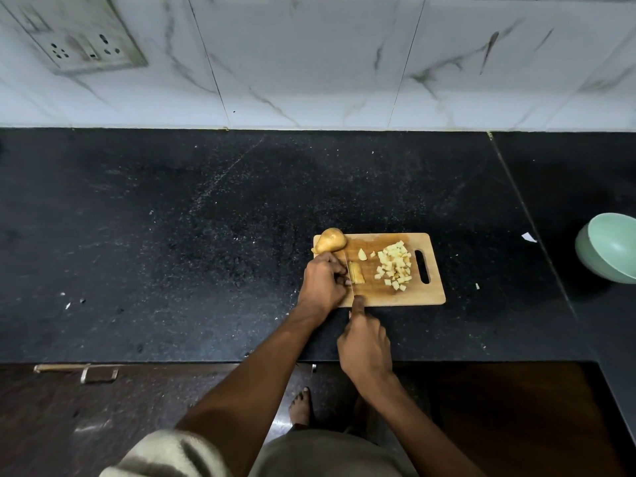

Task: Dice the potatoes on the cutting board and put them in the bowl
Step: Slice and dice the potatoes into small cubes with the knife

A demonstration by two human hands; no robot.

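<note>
Head view: just right of frame centre, a wooden cutting board (395, 294) holds a whole potato (332, 240) at its upper-left corner, a potato strip (356, 272) and diced pieces (395, 266). The left hand (321, 282) has its fingers curled on the strip; the right hand (364, 346) grips the knife (349, 270). A green bowl (611, 247) sits at the right edge. No writing is readable.

The bowl (611, 247) is cut off by the right edge; the knife (349, 270) handle is hidden in the right hand (364, 346)

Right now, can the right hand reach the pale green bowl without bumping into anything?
Probably yes. The right hand grips the knife at the wooden cutting board, and only bare black counter lies between it and the pale green bowl. It looks like a long stretch.
</note>
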